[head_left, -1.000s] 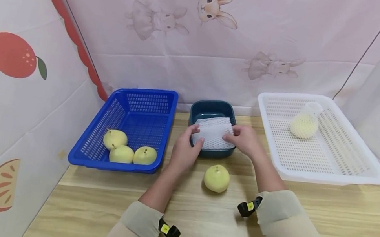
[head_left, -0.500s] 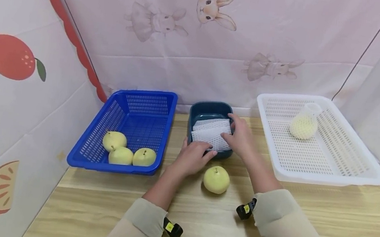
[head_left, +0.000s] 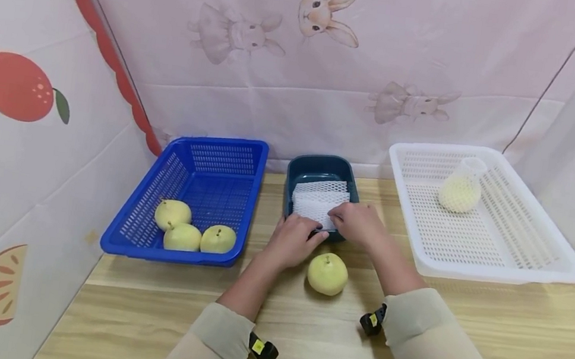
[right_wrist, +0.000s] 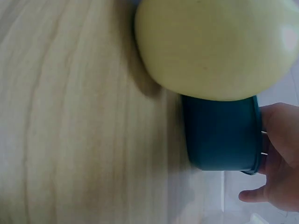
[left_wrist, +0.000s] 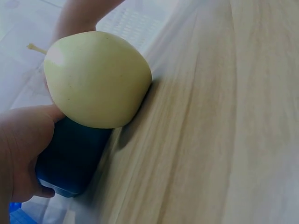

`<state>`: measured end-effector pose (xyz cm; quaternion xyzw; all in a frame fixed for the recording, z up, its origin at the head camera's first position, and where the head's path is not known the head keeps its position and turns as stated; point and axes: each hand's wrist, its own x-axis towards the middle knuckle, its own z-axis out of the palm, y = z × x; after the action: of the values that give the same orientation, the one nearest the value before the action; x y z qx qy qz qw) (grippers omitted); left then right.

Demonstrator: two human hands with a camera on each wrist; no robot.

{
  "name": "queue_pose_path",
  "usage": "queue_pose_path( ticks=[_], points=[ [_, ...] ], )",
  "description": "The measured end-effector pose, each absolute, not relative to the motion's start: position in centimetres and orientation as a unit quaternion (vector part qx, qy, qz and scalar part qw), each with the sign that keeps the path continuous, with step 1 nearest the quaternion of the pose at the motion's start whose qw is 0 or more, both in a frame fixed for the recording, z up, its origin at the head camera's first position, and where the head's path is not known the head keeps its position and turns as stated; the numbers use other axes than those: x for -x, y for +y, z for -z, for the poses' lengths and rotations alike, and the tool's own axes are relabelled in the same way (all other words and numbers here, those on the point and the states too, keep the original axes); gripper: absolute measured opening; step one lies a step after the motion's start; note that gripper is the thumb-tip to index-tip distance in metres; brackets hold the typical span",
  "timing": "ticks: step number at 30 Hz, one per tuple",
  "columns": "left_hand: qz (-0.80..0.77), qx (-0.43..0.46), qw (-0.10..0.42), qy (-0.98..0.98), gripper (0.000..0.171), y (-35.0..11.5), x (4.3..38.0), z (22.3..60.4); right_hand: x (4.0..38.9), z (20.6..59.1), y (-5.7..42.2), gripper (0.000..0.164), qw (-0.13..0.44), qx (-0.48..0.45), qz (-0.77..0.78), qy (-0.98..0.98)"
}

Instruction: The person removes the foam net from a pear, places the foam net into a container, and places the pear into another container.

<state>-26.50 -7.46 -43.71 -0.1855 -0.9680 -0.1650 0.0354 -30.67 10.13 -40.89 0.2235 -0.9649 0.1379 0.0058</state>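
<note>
A dark teal plastic tub holds a stack of white foam fruit nets. My left hand grips the tub's near left rim, its index finger over the nets and a finger down the outer side in the left wrist view. With my right hand I pinch the near part of the nets, close to the left fingertips; my right fingertips are partly hidden behind the tub wall in the right wrist view. A yellow-green pear sits upright on the table just in front of the tub.
On the left stands a blue basket with several pears inside. To the right, a white basket contains one netted pear. A printed cloth wall rises behind the wooden table.
My left hand has come down from the nets' left side to the tub's near rim. The right hand has moved from their right edge to the near part. The pear stays put.
</note>
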Motion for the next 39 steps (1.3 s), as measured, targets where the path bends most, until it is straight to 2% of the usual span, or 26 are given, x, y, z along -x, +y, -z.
queue_pose_path(
  ticks=[9,18,25,30,35,39],
  points=[
    [0.163,0.184,0.041,-0.969,0.041,-7.3,26.5,43.6,31.0,40.8,9.8,0.03,-0.064,-0.197,-0.143,-0.968],
    [0.192,0.182,0.012,-0.964,0.041,-8.1,26.0,42.4,31.0,40.6,8.7,0.029,-0.085,-0.209,-0.111,-0.968],
    [0.199,0.209,0.032,-0.957,0.035,-8.7,25.1,41.3,31.5,40.9,8.6,0.033,-0.078,-0.207,-0.09,-0.971],
    [0.261,0.248,0.043,-0.932,0.029,-9.4,24.0,40.3,31.7,41.3,8.6,0.031,-0.056,-0.206,-0.104,-0.971],
    [0.348,0.293,-0.005,-0.891,0.026,-9.8,22.6,39.5,31.2,41.8,8.9,0.028,-0.031,-0.186,-0.145,-0.971],
    [0.354,0.33,-0.046,-0.874,0.03,-9.6,21.5,39.2,30.8,41.8,9.3,0.026,-0.015,-0.18,-0.172,-0.968]
  ],
)
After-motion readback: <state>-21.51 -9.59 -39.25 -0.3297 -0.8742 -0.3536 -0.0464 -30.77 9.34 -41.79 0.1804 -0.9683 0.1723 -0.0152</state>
